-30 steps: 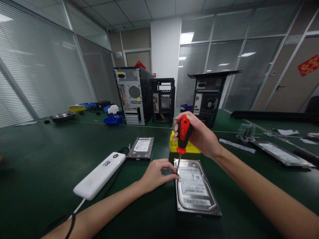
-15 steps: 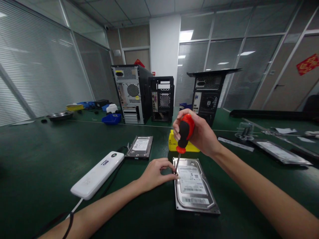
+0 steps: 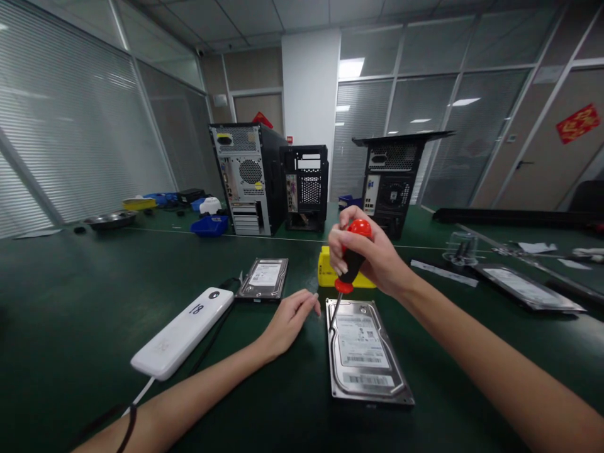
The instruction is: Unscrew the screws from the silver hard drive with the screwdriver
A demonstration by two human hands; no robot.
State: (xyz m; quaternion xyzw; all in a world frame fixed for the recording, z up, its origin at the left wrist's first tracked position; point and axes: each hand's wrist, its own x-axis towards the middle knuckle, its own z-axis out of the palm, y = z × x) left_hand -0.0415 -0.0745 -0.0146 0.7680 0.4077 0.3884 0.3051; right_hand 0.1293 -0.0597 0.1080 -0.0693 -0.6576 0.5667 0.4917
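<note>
The left hand [image 3: 287,324] has let go of the screwdriver's tip since half a second ago: then its fingers pinched at the near left corner of the hard drive [image 3: 363,351], now they are loosely spread and hold nothing, resting on the green tabletop [image 3: 85,296] just beside the drive's left edge. The right hand [image 3: 372,255] has turned a little on the handle, so that the red cap now shows above its knuckles. Its fingers are wrapped tight round the red and black screwdriver [image 3: 348,264], which leans slightly, its thin shaft running down to the drive's far left corner.

The hard drive lies flat, label up, straight in front of the person, between the two forearms. A yellow box [image 3: 325,270] sits just behind it, partly hidden by the right hand. To the left a second hard drive [image 3: 264,278] lies flat, and nearer still a white power bank [image 3: 183,332] with its cable trailing toward the left arm. Three open computer cases [image 3: 250,179] stand at the far side of the tabletop.
</note>
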